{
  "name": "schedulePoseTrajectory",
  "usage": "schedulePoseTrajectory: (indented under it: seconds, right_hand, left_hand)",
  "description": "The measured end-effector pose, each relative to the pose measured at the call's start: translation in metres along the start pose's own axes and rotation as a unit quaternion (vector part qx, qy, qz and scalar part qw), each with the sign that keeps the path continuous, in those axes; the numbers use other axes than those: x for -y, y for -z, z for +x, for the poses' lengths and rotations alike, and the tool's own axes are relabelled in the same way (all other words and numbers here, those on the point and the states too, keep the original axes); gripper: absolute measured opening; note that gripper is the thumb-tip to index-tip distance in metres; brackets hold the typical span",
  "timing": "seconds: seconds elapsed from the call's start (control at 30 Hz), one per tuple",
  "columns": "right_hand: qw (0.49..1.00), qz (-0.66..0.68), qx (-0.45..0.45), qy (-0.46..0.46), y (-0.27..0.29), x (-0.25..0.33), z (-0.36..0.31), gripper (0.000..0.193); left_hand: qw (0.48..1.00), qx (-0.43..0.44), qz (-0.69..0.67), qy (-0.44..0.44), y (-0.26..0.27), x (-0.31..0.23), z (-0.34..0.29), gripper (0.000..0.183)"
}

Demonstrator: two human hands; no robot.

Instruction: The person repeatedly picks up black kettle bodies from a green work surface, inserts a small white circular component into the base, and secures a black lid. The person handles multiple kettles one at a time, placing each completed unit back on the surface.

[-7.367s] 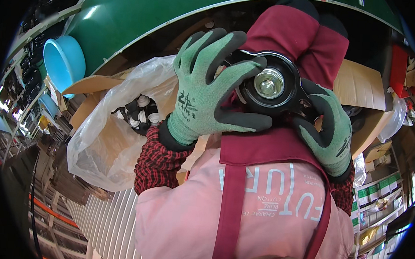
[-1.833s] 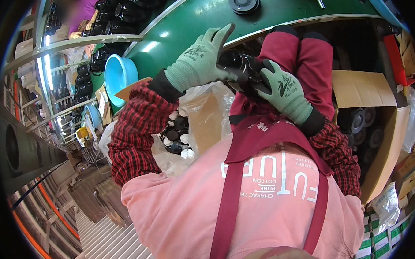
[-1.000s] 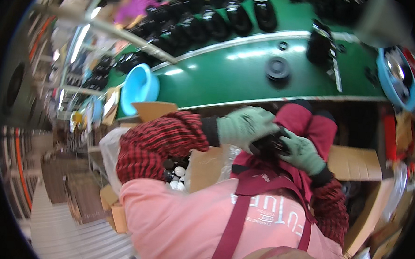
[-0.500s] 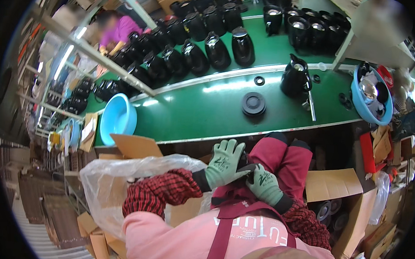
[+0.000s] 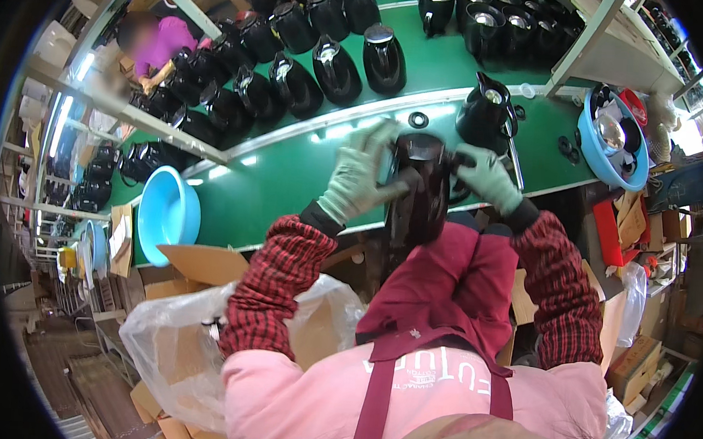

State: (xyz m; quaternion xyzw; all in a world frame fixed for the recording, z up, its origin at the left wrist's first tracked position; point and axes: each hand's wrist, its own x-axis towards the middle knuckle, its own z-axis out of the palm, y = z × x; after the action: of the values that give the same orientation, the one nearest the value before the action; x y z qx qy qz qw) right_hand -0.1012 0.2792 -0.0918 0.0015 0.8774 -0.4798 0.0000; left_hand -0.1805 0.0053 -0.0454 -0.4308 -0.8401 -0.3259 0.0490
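Observation:
A glossy black vacuum jug point(image 5: 420, 195) is held up over my lap at the bench's front edge. My right hand point(image 5: 487, 177), in a pale green glove, is closed at its upper right side, by the handle. My left hand point(image 5: 358, 176), gloved alike and slightly blurred, clasps the left side, thumb across the body and fingers toward the top. Beyond it, another black jug point(image 5: 482, 115) stands upright on the green bench point(image 5: 289, 188). A small black ring point(image 5: 418, 120) lies behind the held jug.
Rows of black jugs point(image 5: 335, 72) stand on the raised part behind. A blue basin point(image 5: 169, 218) is at the left, a filled blue basin point(image 5: 614, 146) at the right. Below are an open carton point(image 5: 206, 263) and clear plastic bag point(image 5: 178, 341). A co-worker in purple point(image 5: 170, 43) sits far left.
Both hands have risen from my lap toward the bench and moved apart. The black jug is now up between them and covers the dark disc on the bench. The view has shifted slightly.

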Motion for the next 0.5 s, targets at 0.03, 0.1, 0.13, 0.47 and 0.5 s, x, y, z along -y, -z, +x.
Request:
schedulePoseTrajectory:
  seconds: [0.03,0.1,0.13,0.47,0.5]
  right_hand:
    - [0.997,-0.033,-0.058,-0.035,0.004,-0.001,0.033,0.029]
    - [0.984,-0.040,-0.151,-0.084,0.011,-0.021,0.093,0.034]
    - [0.979,-0.014,-0.181,-0.089,0.009,-0.038,0.128,0.039]
    - [0.934,-0.121,-0.290,-0.169,-0.003,-0.149,0.321,0.067]
    - [0.934,-0.174,-0.232,-0.211,0.009,-0.146,0.332,0.074]
  left_hand:
    - [0.992,-0.114,0.032,0.039,-0.011,0.032,-0.003,0.080]
    - [0.968,-0.191,0.104,0.127,-0.043,0.098,-0.018,0.061]
    - [0.946,-0.185,0.131,0.234,-0.066,0.125,-0.038,0.062]
    - [0.918,-0.003,0.242,0.313,-0.180,0.152,-0.131,0.080]
    - [0.920,-0.004,0.241,0.310,-0.181,0.154,-0.130,0.080]
